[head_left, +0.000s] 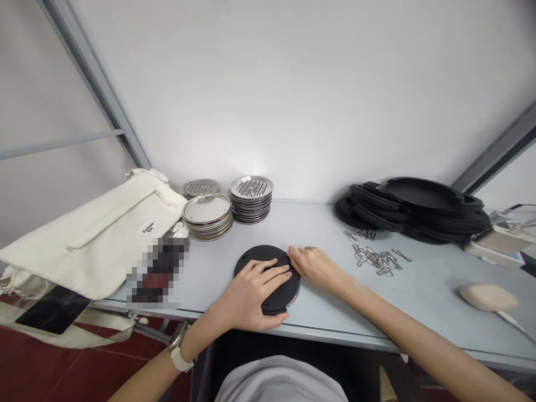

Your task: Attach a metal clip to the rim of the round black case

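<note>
A black round plastic cover (pixel 268 254) lies on the table near its front edge. Beneath its right side a thin curved strip of a shiny, coloured rim shows; what that piece is I cannot make out. My left hand (pixel 255 293) rests across the cover, fingers stretched out on top and the thumb by its lower edge. Curled fingers of my right hand (pixel 307 262) pinch the cover's right edge. Their tips are partly hidden.
Stacks of metal discs (pixel 207 209) and perforated grater discs (pixel 251 190) stand at the back left. A white bag (pixel 104 234) lies left. Black round covers (pixel 419 206), small metal clips (pixel 377 258) and a cream mouse-like device (pixel 488 296) are on the right.
</note>
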